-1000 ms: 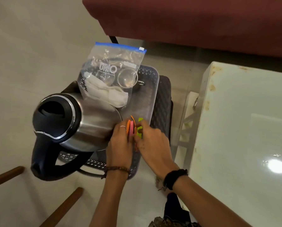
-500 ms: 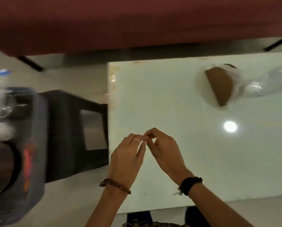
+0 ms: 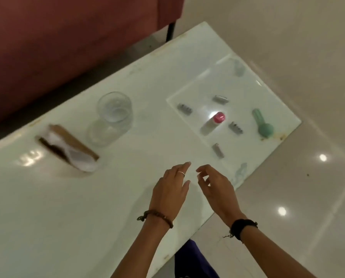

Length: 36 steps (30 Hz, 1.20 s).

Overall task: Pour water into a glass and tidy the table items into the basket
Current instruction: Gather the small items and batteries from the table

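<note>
Where fingertips met, left hand (image 3: 170,187), right hand (image 3: 217,187) apart, seemingly empty.

Table (image 3: 111,207): I read the top as glossy white glass or stone, smooth, throwing back lamp glare.
Glass (image 3: 112,119): clear and smooth, looks like real glass.
Tissue holder (image 3: 67,149): brown, wood-like sides with soft white paper inside; blurred, so I can't be sure.
Small bottle (image 3: 212,124): white plastic body, shiny pink cap.
Green item (image 3: 263,125): matt, pale green plastic.
Hair clips (image 3: 184,109): grey, dull sheen; material unclear to me.
Sofa (image 3: 57,37): matt maroon cloth.
Floor (image 3: 308,57): polished cream tile, mirror-glossy.
Wristbands (image 3: 242,227): dark, matt cord or beads.
</note>
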{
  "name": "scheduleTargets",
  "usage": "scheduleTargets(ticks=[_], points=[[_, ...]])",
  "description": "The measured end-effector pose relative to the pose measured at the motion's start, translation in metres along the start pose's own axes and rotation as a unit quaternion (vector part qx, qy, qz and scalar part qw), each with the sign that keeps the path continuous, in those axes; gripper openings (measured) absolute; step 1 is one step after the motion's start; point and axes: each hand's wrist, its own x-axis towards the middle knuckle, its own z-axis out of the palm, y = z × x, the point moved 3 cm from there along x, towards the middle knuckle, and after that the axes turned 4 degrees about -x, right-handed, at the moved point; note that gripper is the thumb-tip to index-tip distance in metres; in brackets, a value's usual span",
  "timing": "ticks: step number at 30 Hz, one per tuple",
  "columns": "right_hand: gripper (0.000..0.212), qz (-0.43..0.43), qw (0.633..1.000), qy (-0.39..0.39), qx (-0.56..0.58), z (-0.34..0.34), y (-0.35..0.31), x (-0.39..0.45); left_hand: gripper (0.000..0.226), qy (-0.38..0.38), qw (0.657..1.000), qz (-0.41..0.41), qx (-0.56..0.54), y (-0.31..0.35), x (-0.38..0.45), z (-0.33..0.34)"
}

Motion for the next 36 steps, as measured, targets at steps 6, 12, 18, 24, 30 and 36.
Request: scheduleTargets(ticks=[6, 12, 18, 24, 30, 36], points=[[0.019, 0.047, 0.998, 0.037, 0.019, -0.036, 0.060, 0.048, 0.053, -0.026, 0.986, 0.046, 0.157, 0.011, 0.101, 0.029], [0.033, 0.053, 0.997, 0.042, 0.031, -0.026, 0.073, 0.081, 0.068, 0.058, 0.949, 0.044, 0.307, -0.016, 0.184, 0.001], [0.016, 0.053, 0.997, 0.037, 0.047, -0.018, 0.072, 0.087, 0.043, 0.076, 0.950, 0.037, 0.301, -0.011, 0.209, -0.010], [0.017, 0.088, 0.973, -0.074, 0.201, -0.011, 0.051, 0.079, 0.020, 0.171, 0.956, -0.157, -0.178, -0.005, 0.150, -0.004], [0.013, 0.038, 0.940, -0.157, 0.301, 0.016, -0.035, 0.032, 0.014, 0.183, 0.786, -0.302, -0.507, -0.045, 0.028, -0.048], [0.014, -0.063, 0.907, -0.280, 0.308, 0.086, -0.175, -0.051, 0.012, 0.273, 0.747, -0.310, -0.521, -0.113, -0.132, -0.127]])
